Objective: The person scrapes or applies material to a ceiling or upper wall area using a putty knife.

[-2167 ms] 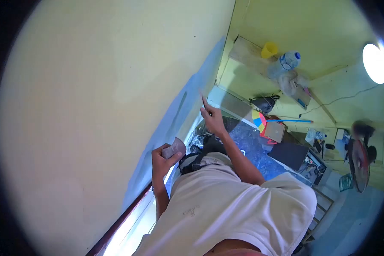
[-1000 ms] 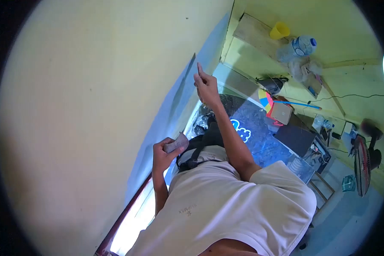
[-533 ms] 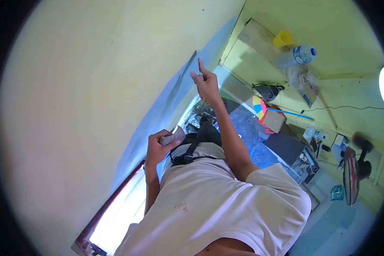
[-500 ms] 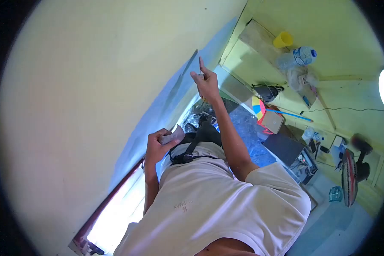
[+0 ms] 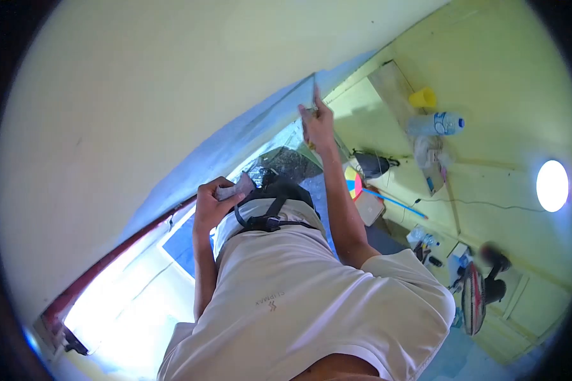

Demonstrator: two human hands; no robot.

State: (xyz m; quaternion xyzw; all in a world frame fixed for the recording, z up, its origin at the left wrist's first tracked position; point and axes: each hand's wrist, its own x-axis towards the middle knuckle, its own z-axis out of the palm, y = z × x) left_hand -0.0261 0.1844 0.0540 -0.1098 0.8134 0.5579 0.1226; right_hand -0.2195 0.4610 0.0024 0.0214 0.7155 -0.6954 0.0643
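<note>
In the head view my left hand (image 5: 213, 202) is closed around a folded grey piece of sandpaper (image 5: 236, 188) in front of my waist. My right hand (image 5: 320, 127) is raised beside the wall (image 5: 190, 95), index finger stretched toward it and the other fingers curled. Something small and greyish shows between that thumb and fingers, and I cannot tell what it is. The index fingertip lies close to a thin dark line on the wall's blue lower band (image 5: 235, 134).
A wooden shelf (image 5: 388, 86) on the yellow-green wall carries a yellow cup (image 5: 422, 97) and a water bottle (image 5: 443, 124). A fan (image 5: 473, 298) stands at the right. A bright opening (image 5: 133, 298) with a dark red frame is at lower left.
The view has turned, so the wall edge and the shelf sit differently. My right index finger stays stretched beside the wall, and my left hand still holds the sandpaper.
</note>
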